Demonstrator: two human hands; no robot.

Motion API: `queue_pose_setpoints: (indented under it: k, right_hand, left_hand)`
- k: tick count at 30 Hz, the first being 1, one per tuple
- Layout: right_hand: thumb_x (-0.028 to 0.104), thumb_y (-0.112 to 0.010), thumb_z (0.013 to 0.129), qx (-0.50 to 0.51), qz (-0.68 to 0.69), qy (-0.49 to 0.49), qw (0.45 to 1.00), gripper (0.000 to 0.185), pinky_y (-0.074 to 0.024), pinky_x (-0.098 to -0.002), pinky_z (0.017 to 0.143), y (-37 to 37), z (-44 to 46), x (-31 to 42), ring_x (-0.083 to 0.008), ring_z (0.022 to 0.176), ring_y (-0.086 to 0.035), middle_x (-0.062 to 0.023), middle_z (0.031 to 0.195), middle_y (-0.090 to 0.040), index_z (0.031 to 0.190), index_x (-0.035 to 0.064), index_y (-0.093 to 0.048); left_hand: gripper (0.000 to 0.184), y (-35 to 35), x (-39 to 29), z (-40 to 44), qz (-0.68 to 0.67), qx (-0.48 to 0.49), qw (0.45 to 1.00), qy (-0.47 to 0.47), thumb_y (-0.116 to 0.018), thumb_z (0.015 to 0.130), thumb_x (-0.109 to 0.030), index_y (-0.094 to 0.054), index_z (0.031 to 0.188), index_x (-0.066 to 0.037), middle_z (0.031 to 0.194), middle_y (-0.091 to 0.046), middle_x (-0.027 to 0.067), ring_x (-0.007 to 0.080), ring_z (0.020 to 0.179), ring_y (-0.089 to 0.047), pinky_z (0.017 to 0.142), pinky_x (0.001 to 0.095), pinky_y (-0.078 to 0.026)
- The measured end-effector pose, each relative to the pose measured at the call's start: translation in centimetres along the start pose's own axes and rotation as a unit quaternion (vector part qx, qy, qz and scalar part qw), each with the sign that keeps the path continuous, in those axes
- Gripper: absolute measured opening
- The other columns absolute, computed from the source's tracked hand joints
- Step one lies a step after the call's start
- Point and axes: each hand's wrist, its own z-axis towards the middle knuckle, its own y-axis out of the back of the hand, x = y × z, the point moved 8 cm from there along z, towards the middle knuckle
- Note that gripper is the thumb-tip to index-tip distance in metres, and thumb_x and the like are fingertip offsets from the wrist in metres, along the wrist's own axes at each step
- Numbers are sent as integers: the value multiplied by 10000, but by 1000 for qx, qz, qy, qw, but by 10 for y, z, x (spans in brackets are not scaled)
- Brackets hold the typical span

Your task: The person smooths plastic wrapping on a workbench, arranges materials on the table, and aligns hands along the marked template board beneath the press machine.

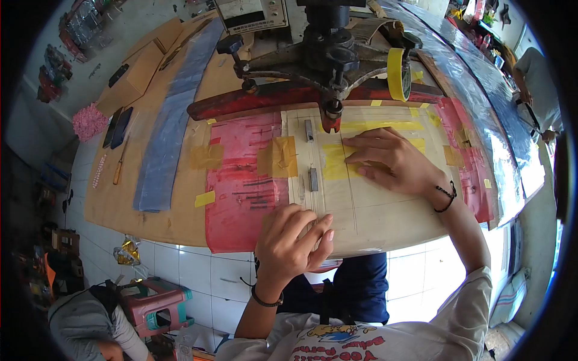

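Observation:
My right hand [391, 159] lies palm down with fingers stretched out on a beige work surface [391, 219], touching yellow tape [335, 162]. Its fingertips are beside a thin line running down the surface. My left hand [294, 242] is over the near edge, its fingers bent and thumb close to the index finger. Anything between them is too thin or hidden to make out. Two small dark metal bars [313, 179] lie between my hands and the machine head. A red sheet [241, 180] with dark marks and brown tape [283, 157] is to the left.
A machine frame [289, 66] with knobs and a red bar [253, 102] stands across the back. A yellow tape roll [395, 75] hangs on it. Bluish plastic film [171, 126], phones [120, 127] and a wooden-handled tool [118, 168] lie left. Other people are at both sides.

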Motion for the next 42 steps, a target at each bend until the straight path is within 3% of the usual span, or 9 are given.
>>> queue_pose_setpoints:
  k: [6,9,18,21,30,33,42]
  right_hand:
    - [185,-701,919,-7,3,10,1000,215,-429,-443,1087,-1,-1,-3,-299,1237,-591,-96,1309,-682,1103,84,-749]
    - [188,-702,921,-6,-2,8,1000,208,-431,-441,1082,0,0,-1,-297,1235,-593,-96,1308,-683,1096,87,-752]
    - [143,-718,896,-1,-1,6,1000,215,-444,-444,1070,1,1,1,-292,1243,-598,-83,1332,-675,1097,75,-754]
    - [187,-704,921,-5,-7,3,1000,206,-436,-442,1071,1,0,-1,-290,1228,-600,-88,1314,-683,1101,103,-755]
    - [199,-699,924,-3,-6,9,1000,204,-436,-443,1071,1,0,-1,-287,1228,-599,-74,1327,-677,1101,113,-752]
    - [146,-726,880,0,8,6,1000,233,-435,-449,1076,2,0,0,-289,1247,-591,-84,1347,-665,1102,85,-762]
    - [229,-690,931,7,9,18,1000,283,-404,-460,1114,0,2,2,-294,1259,-576,-76,1359,-655,1186,118,-737]
  left_hand:
    - [206,3,-2,6,-31,25,999,-6,-761,815,-283,-772,929,-113,859,-634,-1,213,844,-626,735,363,-514]
    - [218,3,-1,5,-27,16,999,12,-714,842,-303,-795,897,-108,845,-640,22,238,824,-633,724,377,-526]
    - [195,3,0,2,-21,-3,1000,18,-689,860,-255,-784,850,-85,834,-654,27,236,830,-644,727,361,-533]
    - [196,3,1,1,-24,-6,1000,17,-681,858,-241,-782,859,-72,852,-666,28,236,833,-645,741,364,-534]
    - [203,2,-1,1,-19,30,999,-2,-687,835,-210,-785,934,-61,1049,-752,41,256,933,-684,817,388,-544]
    - [215,2,-1,3,-26,22,999,25,-686,839,-207,-788,962,-62,1044,-752,31,260,945,-682,831,396,-541]
    - [203,2,-3,3,-25,27,999,17,-715,809,-198,-792,946,-69,1023,-750,22,259,927,-671,823,386,-541]
